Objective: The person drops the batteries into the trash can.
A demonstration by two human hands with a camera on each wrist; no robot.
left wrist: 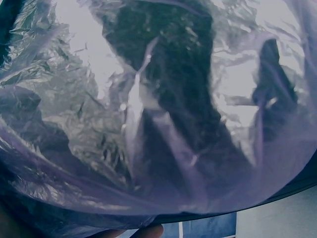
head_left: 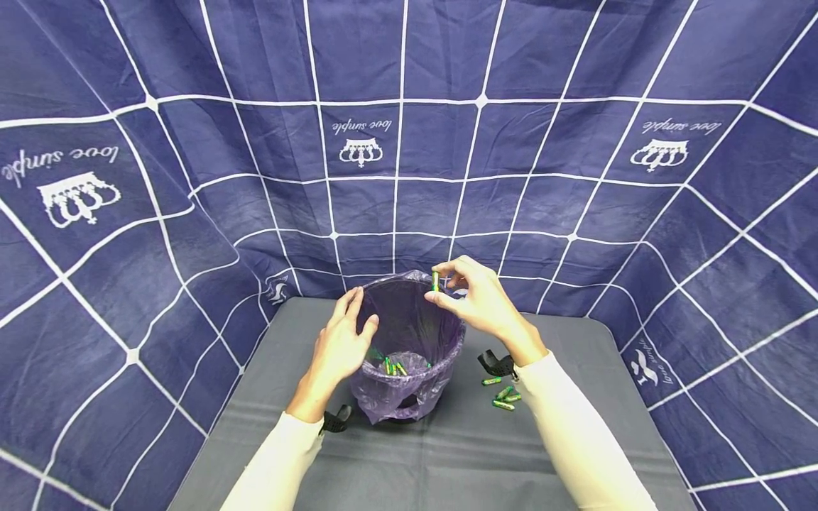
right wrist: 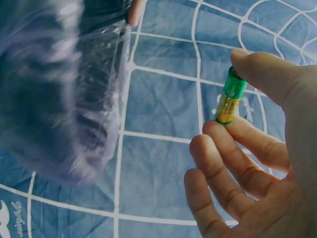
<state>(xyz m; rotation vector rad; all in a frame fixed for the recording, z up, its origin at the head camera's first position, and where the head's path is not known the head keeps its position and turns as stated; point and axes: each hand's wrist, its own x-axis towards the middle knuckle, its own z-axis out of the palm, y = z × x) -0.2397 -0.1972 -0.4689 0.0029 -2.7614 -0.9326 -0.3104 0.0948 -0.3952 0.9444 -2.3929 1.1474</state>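
Upright between thumb and fingertips, a green and yellow battery (head_left: 436,282) is pinched by my right hand (head_left: 481,301), held at the right rim of a trash bin. In the right wrist view the battery (right wrist: 231,95) spans from thumb to fingers, the other fingers spread loosely. A purple plastic bag (head_left: 377,397) lines the bin and folds over its rim. My left hand (head_left: 339,342) is at the left rim, fingers extended and thumb apart; its fingertips (left wrist: 148,231) show just past the bag in the left wrist view. Several batteries (head_left: 394,367) lie inside the bin.
Several more green batteries (head_left: 503,405) lie on the grey tabletop (head_left: 447,461), right of the bin, close to my right forearm. A dark blue cloth (head_left: 441,142) with white grid lines hangs behind the table and along both sides.
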